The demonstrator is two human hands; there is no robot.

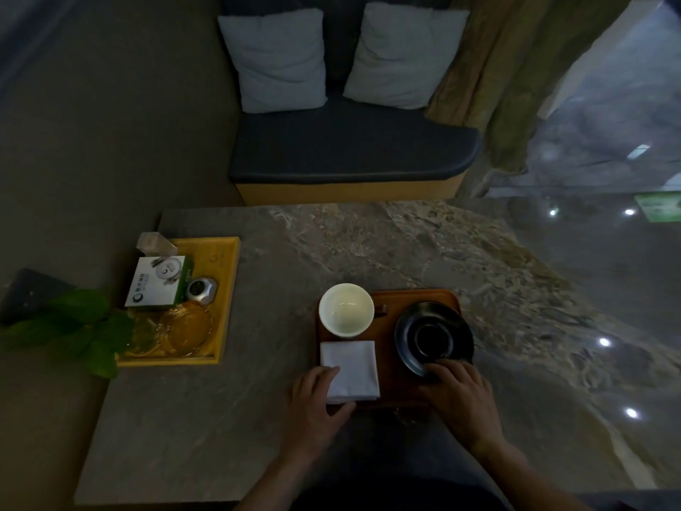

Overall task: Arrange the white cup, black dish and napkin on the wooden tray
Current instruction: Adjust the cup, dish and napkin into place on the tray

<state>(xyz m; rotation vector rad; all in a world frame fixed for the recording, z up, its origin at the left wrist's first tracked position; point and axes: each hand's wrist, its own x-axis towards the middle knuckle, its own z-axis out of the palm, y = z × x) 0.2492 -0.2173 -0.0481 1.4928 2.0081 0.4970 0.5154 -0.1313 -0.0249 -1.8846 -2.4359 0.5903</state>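
A brown wooden tray lies on the stone table in front of me. The white cup stands upright at its far left corner. A folded white napkin lies on the near left part, below the cup. The black dish rests on the right half. My left hand grips the napkin's near left corner, thumb under its edge. My right hand has its fingertips on the near rim of the black dish.
A yellow tray at the left holds a small box, a glass ashtray and a silver object. A leafy plant overhangs the table's left edge. Beyond the table stands a bench with two pillows.
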